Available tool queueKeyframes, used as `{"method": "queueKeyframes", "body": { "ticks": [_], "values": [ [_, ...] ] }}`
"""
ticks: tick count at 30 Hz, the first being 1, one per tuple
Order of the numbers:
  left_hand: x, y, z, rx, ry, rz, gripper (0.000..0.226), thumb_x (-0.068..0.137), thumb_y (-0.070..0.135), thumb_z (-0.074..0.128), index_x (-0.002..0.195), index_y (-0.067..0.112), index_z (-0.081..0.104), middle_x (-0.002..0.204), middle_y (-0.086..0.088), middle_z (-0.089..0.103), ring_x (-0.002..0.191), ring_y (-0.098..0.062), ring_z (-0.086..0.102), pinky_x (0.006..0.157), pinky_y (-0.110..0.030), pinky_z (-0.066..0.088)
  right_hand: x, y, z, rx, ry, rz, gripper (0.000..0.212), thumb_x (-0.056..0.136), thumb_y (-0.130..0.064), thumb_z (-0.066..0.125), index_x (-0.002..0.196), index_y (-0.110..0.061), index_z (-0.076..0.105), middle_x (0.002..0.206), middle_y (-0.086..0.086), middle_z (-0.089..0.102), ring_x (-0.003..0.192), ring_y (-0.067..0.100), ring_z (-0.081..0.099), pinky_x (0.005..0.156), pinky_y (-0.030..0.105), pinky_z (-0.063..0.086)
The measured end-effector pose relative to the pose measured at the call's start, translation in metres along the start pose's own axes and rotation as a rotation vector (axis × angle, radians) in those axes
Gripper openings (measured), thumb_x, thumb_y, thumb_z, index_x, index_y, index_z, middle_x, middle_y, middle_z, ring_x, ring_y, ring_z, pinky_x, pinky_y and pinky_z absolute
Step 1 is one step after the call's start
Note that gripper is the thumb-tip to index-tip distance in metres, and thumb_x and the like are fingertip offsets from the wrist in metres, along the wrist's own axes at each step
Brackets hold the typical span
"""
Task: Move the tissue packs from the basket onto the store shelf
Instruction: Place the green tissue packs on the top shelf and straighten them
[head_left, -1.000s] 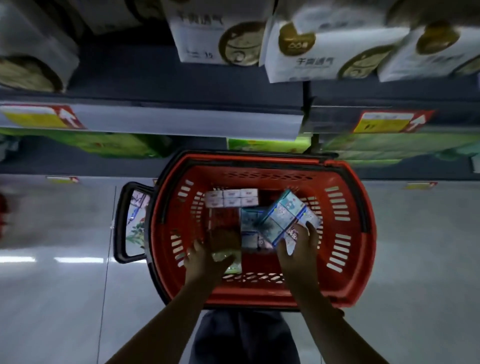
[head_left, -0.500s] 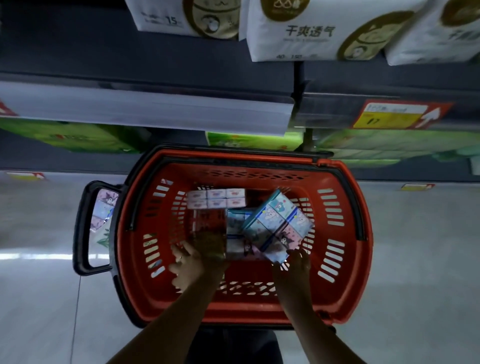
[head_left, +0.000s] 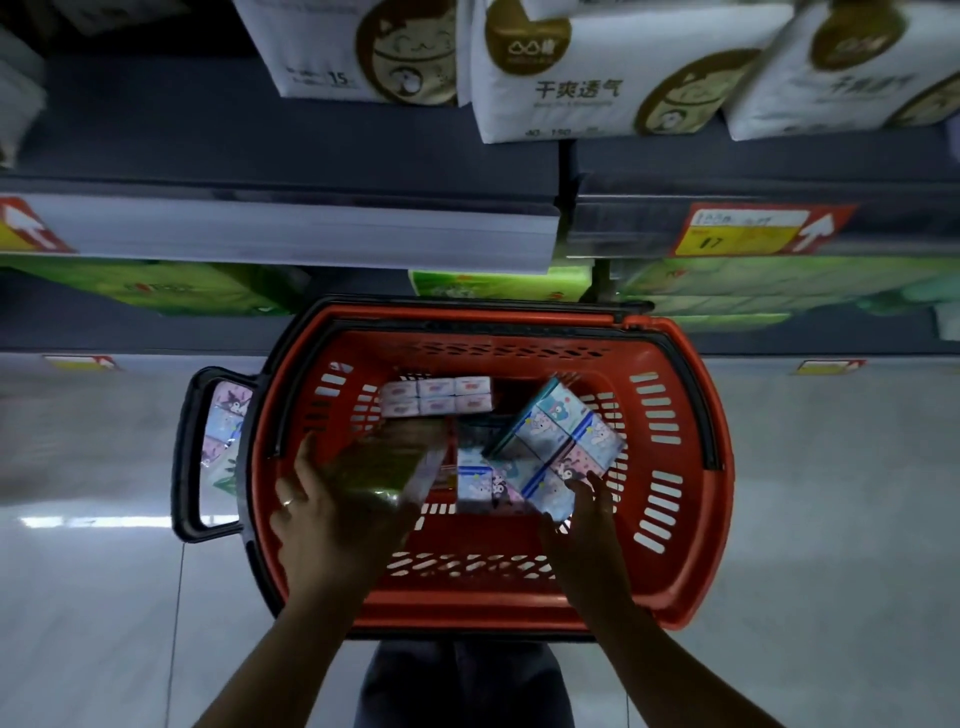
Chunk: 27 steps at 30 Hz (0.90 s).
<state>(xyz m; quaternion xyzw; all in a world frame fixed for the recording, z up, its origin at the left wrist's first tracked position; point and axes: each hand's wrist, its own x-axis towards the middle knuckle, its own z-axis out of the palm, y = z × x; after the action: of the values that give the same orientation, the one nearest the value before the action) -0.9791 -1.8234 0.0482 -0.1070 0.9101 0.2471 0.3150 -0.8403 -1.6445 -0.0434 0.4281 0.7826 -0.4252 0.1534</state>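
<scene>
A red basket (head_left: 691, 519) with a black rim stands on the floor below me. Inside lie several tissue packs: a pink-white pack (head_left: 436, 396) at the far side, a blue cartoon-print pack (head_left: 566, 436) tilted at the right, and another blue pack (head_left: 485, 480) flat in the middle. My left hand (head_left: 332, 519) grips a blurred greenish pack (head_left: 387, 462) and holds it raised above the basket floor. My right hand (head_left: 584, 525) has its fingers spread at the near corner of the tilted blue pack, touching it. The dark shelf (head_left: 291, 156) is straight ahead.
White bags (head_left: 597, 67) sit on the upper shelf, green packages (head_left: 498, 283) on the one below. Red and yellow price tags (head_left: 753, 231) mark the shelf edges. Another cartoon-print pack (head_left: 223, 431) shows behind the basket's black handle (head_left: 184, 447) at the left. Grey floor surrounds the basket.
My left hand has closed on the greenish pack and lifted it up and leftward. My right hand slid back from on top of the tilted blue pack to its near corner. The view shifted nearer the basket.
</scene>
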Motion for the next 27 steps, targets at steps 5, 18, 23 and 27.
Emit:
{"method": "queueKeyframes", "body": {
  "ticks": [5,18,23,27],
  "values": [
    [-0.006,-0.011,-0.039,-0.007,-0.066,0.369,0.123,0.043,0.083,0.068,0.144,0.033,0.02,0.131,-0.007,0.05,0.109,-0.038,0.057,0.081,-0.057,0.052,0.001,-0.021,0.001,0.347,-0.006,0.143,0.047,0.093,-0.024,0.056,0.135,-0.012,0.039,0.134,0.012,0.051,0.107,0.018,0.052,0.084,0.025,0.044],
    [-0.043,-0.006,-0.07,-0.082,-0.253,0.87,0.113,0.05,0.039,0.083,0.143,0.046,0.018,0.144,0.015,0.032,0.134,-0.011,0.037,0.099,-0.031,0.043,0.016,-0.039,-0.038,1.238,-0.178,0.636,0.039,0.082,-0.031,0.067,0.117,-0.015,0.061,0.105,0.012,0.07,0.095,0.024,0.066,0.065,0.035,0.058],
    [-0.04,-0.002,-0.069,-0.409,-0.373,0.611,0.12,0.051,0.063,0.082,0.142,0.056,0.004,0.156,0.014,0.017,0.143,-0.005,0.026,0.101,-0.017,0.042,0.002,-0.035,-0.058,1.291,-0.118,0.585,0.032,0.083,-0.024,0.067,0.109,-0.006,0.063,0.083,0.011,0.075,0.077,0.021,0.073,0.059,0.031,0.059],
    [-0.036,0.01,-0.071,-0.759,-0.373,0.236,0.115,0.038,0.062,0.086,0.137,0.054,0.03,0.137,0.021,0.052,0.125,-0.008,0.053,0.092,-0.045,0.052,-0.013,-0.029,-0.063,1.142,-0.091,0.465,0.034,0.077,-0.037,0.071,0.101,-0.013,0.063,0.1,0.01,0.068,0.091,0.022,0.066,0.071,0.032,0.059]
  ]
}}
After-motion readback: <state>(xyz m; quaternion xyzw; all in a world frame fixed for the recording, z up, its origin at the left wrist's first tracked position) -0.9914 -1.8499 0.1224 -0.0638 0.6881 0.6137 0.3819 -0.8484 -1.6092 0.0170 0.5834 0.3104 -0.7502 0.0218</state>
